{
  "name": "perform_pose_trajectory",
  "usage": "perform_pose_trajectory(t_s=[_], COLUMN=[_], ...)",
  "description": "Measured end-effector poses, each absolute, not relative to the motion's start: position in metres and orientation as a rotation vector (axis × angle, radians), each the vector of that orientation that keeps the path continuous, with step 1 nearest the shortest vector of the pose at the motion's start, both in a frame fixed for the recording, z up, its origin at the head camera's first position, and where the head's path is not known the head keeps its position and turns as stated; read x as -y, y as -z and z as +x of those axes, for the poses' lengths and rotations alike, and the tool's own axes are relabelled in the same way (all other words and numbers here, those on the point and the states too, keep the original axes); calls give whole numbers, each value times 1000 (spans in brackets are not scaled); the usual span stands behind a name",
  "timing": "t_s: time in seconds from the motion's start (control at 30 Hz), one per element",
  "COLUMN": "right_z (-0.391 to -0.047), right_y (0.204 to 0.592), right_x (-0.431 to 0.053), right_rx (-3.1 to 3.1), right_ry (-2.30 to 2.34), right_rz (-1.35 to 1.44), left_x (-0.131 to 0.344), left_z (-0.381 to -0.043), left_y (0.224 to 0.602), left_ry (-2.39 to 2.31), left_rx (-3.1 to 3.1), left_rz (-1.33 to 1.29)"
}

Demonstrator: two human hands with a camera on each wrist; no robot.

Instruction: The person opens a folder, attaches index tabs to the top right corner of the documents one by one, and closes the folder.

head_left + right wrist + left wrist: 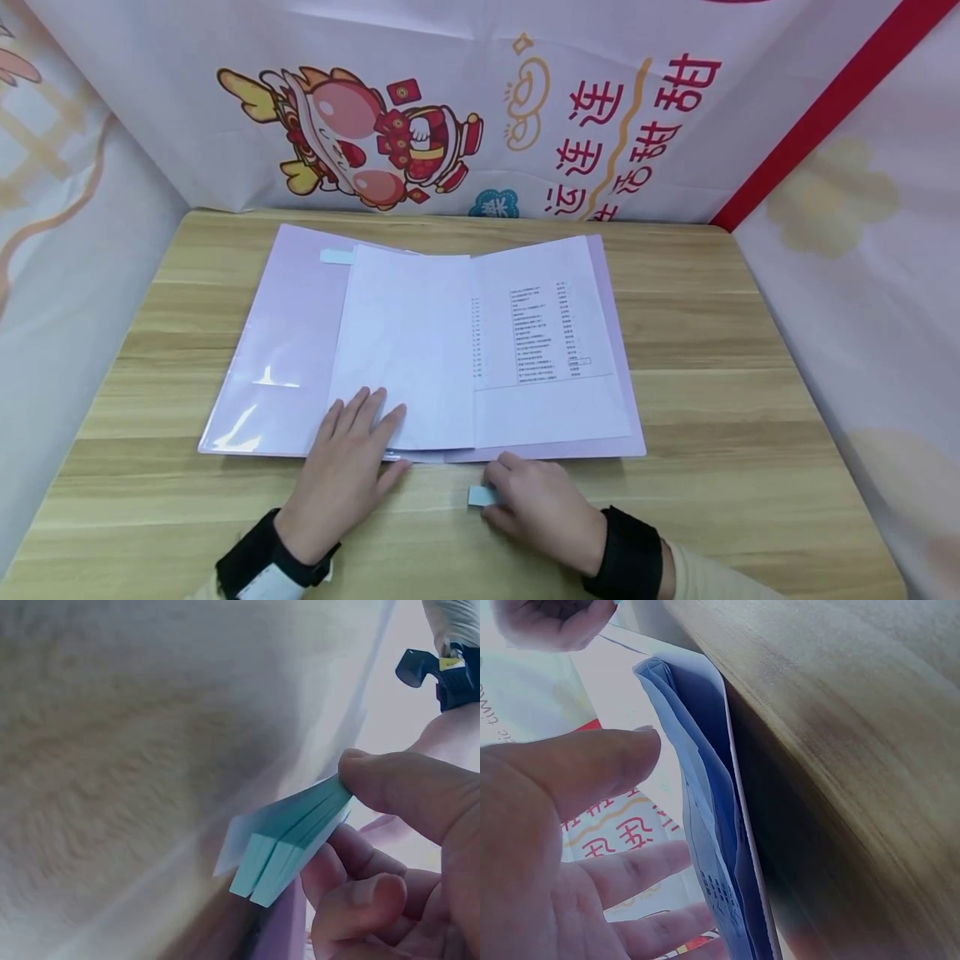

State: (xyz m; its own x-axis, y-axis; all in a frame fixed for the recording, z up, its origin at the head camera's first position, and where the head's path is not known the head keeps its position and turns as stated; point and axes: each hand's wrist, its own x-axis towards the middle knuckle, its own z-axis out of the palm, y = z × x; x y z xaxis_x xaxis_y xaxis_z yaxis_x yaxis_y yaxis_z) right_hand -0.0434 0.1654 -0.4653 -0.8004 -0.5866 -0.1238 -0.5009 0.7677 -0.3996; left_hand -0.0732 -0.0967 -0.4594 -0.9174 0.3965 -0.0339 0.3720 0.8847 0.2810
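Note:
A lilac folder (258, 350) lies spread out on the table, with a blank white page (412, 333) turned to its left and a printed page (551, 417) on its right. My left hand (341, 475) rests with fingers spread on the blank page's lower left corner and the folder's near edge. Just in front of the folder, my right hand (547, 510) pinches a small pad of pale blue sticky notes (285, 855) between thumb and fingers. One pale blue sticky tab (335, 257) sticks out past the blank page's top left.
The wooden table (750, 417) extends around the folder on all sides. A printed cloth (480, 100) with a cartoon figure and red characters hangs along the back edge, with more cloth at both sides.

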Motion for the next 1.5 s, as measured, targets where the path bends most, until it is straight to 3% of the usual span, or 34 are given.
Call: perform_pose_trajectory(t_s=[0.6,1.1,1.5], right_z=[-68,-71,-71], right_y=[436,437,435], right_x=[-178,-167,-159], right_rx=[-2921,-2942,-3017], right_ry=[882,902,848], right_rz=[-743,-877,-943], left_x=[87,61,55], left_z=[-76,-83,-82], left_y=[457,449,455], left_ry=[-607,-1457,-1657], left_rx=[-2981,-2251,-2027], left_rz=[703,355,283])
